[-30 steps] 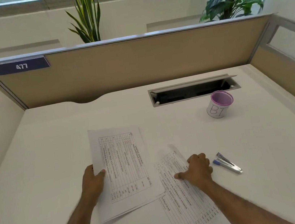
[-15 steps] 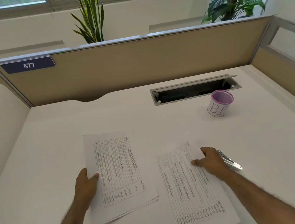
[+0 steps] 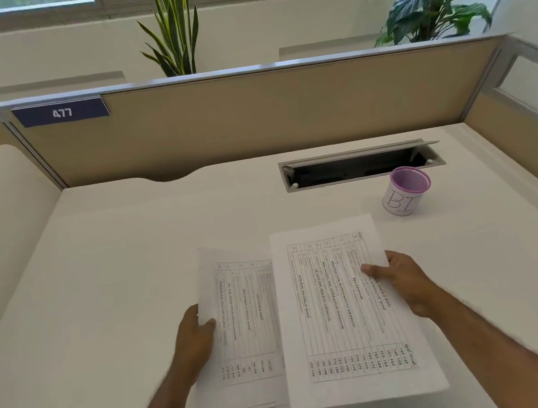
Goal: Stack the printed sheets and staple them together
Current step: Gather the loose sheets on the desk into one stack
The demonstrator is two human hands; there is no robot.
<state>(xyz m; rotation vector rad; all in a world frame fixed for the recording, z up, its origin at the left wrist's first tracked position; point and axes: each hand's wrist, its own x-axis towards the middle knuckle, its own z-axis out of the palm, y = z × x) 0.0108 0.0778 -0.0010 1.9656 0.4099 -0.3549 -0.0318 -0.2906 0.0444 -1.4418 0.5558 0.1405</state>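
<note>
My left hand (image 3: 195, 338) grips the left edge of a small stack of printed sheets (image 3: 243, 328), thumb on top. My right hand (image 3: 401, 278) holds a single printed sheet (image 3: 338, 315) by its right edge, lifted off the white desk (image 3: 98, 279) and overlapping the right side of the stack. Both papers carry tables of text and numbers. The stapler is hidden, apparently behind the raised sheet and my right hand.
A purple-rimmed mesh pen cup (image 3: 404, 193) marked "BI" stands at the right rear. Behind it is an open cable slot (image 3: 359, 165) in the desk. Beige partitions (image 3: 248, 116) enclose the desk at the back and both sides, with plants beyond.
My right hand has picked the single sheet off the desk and carried it left and up, over the edge of the stack. The left hand's stack shifted right. The stapler went out of sight.
</note>
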